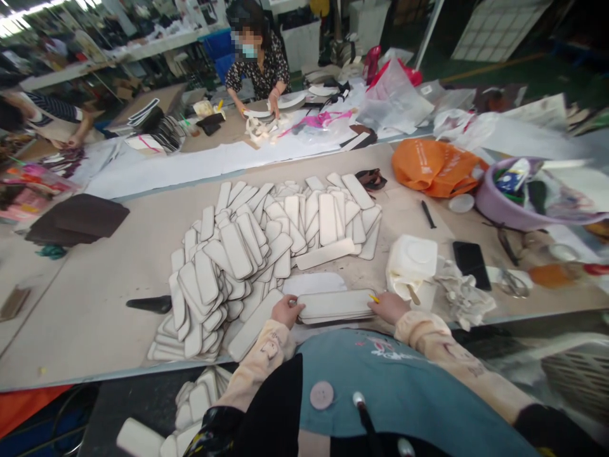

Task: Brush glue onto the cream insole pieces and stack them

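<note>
A short stack of flat, off-white strips with rounded corners [335, 306] lies lengthwise near the front edge of the table. My left hand [287, 312] is closed on its left end, thumb and fingers at the corner. My right hand [391, 308] is closed at its right end. A small yellow pointed tool [375, 298] sticks out of the right fingers over the top strip; its kind is hard to make out. A large heap of similar strips [238, 244] spreads beyond and left of my hands. One strip [254, 325] lies slanted beside my left wrist.
To the right are a white plastic container [416, 255], crumpled cloth [464, 295], a black phone [471, 264], an orange bag [435, 166] and a purple basin [514, 206]. A dark pointed object [150, 304] lies left of the heap. Across the table another person [259, 70] handles pale strips.
</note>
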Action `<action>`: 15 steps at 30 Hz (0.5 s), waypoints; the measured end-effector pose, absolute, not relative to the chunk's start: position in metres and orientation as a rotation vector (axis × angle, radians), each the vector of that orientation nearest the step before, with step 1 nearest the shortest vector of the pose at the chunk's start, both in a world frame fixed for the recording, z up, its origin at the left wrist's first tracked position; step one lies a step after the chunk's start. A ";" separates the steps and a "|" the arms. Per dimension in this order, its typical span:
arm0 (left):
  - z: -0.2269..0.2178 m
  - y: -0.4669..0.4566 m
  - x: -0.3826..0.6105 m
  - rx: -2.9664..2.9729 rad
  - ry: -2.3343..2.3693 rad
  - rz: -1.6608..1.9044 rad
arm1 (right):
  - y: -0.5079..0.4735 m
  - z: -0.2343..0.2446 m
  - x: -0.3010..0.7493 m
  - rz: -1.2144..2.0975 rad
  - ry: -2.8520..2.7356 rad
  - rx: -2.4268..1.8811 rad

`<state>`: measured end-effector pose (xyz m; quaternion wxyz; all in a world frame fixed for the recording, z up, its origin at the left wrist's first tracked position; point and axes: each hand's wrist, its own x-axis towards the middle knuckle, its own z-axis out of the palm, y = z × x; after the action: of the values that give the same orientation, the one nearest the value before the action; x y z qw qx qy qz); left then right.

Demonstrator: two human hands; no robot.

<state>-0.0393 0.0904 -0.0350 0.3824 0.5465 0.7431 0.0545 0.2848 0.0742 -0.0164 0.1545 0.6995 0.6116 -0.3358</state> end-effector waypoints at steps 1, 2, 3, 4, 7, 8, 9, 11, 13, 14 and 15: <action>-0.035 0.090 -0.039 1.400 1.896 0.152 | 0.074 -0.017 0.285 -0.959 1.737 2.005; -0.034 0.089 -0.038 1.406 1.896 0.165 | 0.075 -0.017 0.285 -0.957 1.715 2.006; -0.034 0.089 -0.037 1.413 1.897 0.177 | 0.075 -0.018 0.285 -0.957 1.692 2.007; -0.033 0.089 -0.036 1.418 1.897 0.187 | 0.075 -0.018 0.286 -0.962 1.675 2.010; -0.033 0.089 -0.035 1.420 1.896 0.213 | 0.076 -0.019 0.286 -0.974 1.633 2.034; -0.034 0.090 -0.036 1.416 1.896 0.219 | 0.076 -0.019 0.287 -0.977 1.621 2.044; -0.035 0.091 -0.036 1.410 1.896 0.224 | 0.076 -0.019 0.287 -0.980 1.610 2.053; -0.037 0.092 -0.038 1.395 1.892 0.234 | 0.077 -0.019 0.287 -0.986 1.589 2.068; -0.040 0.093 -0.039 1.379 1.882 0.242 | 0.077 -0.017 0.286 -0.992 1.577 2.075; -0.041 0.093 -0.040 1.372 1.876 0.246 | 0.077 -0.016 0.286 -0.996 1.575 2.076; -0.042 0.094 -0.041 1.365 1.870 0.250 | 0.077 -0.016 0.285 -1.000 1.575 2.076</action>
<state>-0.0405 0.0936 -0.0417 0.3952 0.5385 0.7377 0.0987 0.2853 0.0767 -0.0156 0.1742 0.7324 0.5557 -0.3527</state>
